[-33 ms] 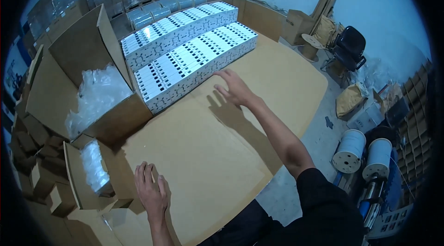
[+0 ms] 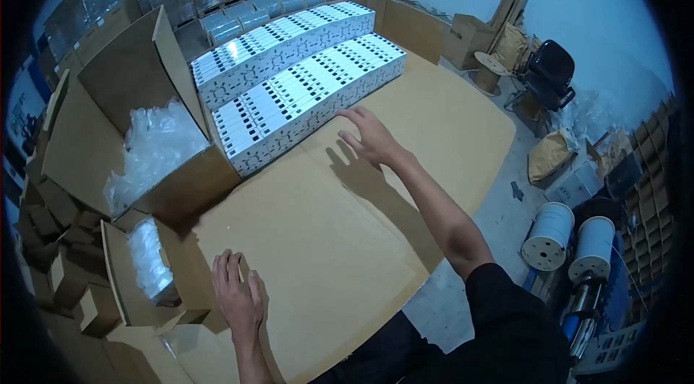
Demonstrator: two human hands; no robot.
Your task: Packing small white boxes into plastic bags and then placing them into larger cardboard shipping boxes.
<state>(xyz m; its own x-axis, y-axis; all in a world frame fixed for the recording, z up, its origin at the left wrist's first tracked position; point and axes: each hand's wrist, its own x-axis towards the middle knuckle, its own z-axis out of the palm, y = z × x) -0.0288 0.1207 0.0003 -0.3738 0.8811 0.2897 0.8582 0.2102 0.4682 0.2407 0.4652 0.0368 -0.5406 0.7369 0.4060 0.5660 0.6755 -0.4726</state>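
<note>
My right hand (image 2: 372, 138) reached out over the cardboard-covered table (image 2: 434, 131), fingers spread and released, gripping nothing, just short of the near row of white boxes (image 2: 307, 98). My left hand (image 2: 237, 301) lay flat and open on the cardboard near the table's front edge. An open carton (image 2: 130, 80) with clear plastic bags (image 2: 155, 153) stood at left.

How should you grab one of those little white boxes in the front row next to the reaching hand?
Probably by its near end, coming from the table side. The white boxes stand packed side by side in long rows, so their long sides are blocked. Only the tops and the ends facing the right hand are free. Pinch top and front end with the fingers, then slide it out.
</note>
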